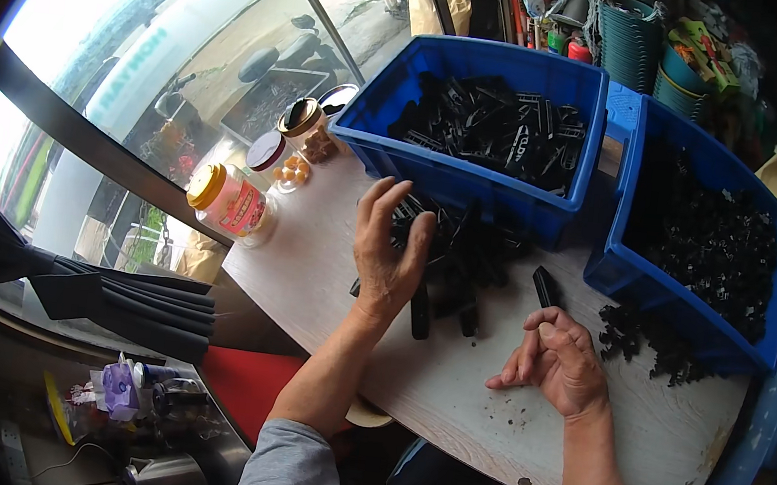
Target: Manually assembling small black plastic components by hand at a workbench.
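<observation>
My left hand (387, 252) is raised over a pile of black plastic parts (455, 240), its fingers and thumb apart and nothing visible between them. To the right, my right hand (560, 363) hovers low over the tabletop with its fingers curled and the thumb pressed towards the index finger. Whatever may sit in that pinch is hidden. Just beyond its fingers is a single dark, oblong plastic piece (546, 286); I cannot tell whether it touches the hand or lies on the table.
Behind the pile stands a blue bin (472, 168) of black clip-like parts. At right, another blue bin (677, 290) holds small black pieces, with some spilled (670, 353) beside it. A yellow-lidded jar (232, 202) stands by the window on the pale table (448, 400).
</observation>
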`<control>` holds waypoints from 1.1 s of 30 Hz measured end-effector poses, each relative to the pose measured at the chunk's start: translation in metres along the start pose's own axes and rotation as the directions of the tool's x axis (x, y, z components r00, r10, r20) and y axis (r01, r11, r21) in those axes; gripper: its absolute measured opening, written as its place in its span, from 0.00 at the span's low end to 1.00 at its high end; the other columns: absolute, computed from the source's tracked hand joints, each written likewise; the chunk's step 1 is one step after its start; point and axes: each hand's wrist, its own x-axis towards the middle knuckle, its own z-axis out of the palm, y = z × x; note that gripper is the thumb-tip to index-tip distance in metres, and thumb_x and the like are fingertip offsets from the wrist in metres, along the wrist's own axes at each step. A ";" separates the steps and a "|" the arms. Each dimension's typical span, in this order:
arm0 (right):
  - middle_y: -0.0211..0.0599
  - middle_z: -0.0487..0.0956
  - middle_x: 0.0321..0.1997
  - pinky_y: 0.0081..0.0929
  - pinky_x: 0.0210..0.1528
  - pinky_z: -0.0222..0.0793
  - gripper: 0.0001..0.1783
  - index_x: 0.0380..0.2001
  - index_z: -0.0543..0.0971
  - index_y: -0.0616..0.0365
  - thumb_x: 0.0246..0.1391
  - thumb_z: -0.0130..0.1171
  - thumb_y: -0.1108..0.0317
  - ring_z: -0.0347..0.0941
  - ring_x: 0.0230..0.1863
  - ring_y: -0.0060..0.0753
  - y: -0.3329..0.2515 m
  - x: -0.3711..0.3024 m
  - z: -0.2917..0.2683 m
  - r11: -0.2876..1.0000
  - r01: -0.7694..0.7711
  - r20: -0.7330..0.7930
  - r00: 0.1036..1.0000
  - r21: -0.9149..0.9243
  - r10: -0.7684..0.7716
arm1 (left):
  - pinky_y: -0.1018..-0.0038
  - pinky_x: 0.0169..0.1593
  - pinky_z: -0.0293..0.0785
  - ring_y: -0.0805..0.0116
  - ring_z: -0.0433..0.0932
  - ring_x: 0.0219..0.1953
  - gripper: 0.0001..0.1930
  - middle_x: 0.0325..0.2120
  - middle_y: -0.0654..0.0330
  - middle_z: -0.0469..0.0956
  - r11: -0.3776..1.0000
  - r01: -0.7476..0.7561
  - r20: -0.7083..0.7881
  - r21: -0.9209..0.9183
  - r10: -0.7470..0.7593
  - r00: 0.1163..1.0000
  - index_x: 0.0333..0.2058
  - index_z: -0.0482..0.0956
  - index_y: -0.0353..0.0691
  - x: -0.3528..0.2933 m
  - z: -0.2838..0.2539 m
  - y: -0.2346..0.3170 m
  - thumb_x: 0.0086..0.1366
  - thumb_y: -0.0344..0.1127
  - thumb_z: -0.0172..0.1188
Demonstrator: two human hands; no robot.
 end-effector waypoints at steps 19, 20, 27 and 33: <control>0.42 0.76 0.22 0.58 0.44 0.81 0.13 0.47 0.72 0.63 0.65 0.48 0.66 0.81 0.31 0.45 0.000 -0.001 -0.004 0.997 -0.035 0.015 0.999 0.069 0.034 | 0.58 0.66 0.65 0.44 0.66 0.66 0.62 0.63 0.41 0.65 0.816 0.091 0.587 0.571 -0.484 0.649 0.71 0.55 0.45 0.213 0.099 -0.043 0.43 0.74 0.69; 0.42 0.76 0.22 0.58 0.45 0.81 0.13 0.47 0.72 0.63 0.65 0.48 0.67 0.81 0.31 0.45 -0.001 0.000 -0.004 0.996 -0.045 0.015 0.999 0.077 0.044 | 0.58 0.66 0.65 0.44 0.66 0.66 0.62 0.63 0.41 0.65 0.817 0.090 0.589 0.569 -0.482 0.648 0.71 0.55 0.45 0.214 0.110 -0.046 0.43 0.74 0.69; 0.43 0.76 0.21 0.67 0.45 0.78 0.13 0.46 0.75 0.59 0.64 0.49 0.64 0.81 0.31 0.48 0.000 0.001 -0.007 0.998 -0.029 0.012 1.000 0.048 0.029 | 0.57 0.61 0.73 0.47 0.68 0.64 0.64 0.64 0.43 0.65 0.777 0.160 0.596 0.608 -0.581 0.554 0.71 0.53 0.47 0.210 0.140 -0.059 0.39 0.61 0.79; 0.45 0.76 0.21 0.69 0.44 0.78 0.13 0.46 0.74 0.59 0.63 0.48 0.64 0.81 0.31 0.49 -0.002 0.000 -0.004 1.000 -0.020 -0.003 1.000 0.024 0.021 | 0.60 0.60 0.72 0.47 0.73 0.60 0.57 0.58 0.45 0.72 0.885 -0.008 0.741 0.466 -0.386 0.550 0.68 0.60 0.46 0.206 0.135 -0.068 0.41 0.59 0.76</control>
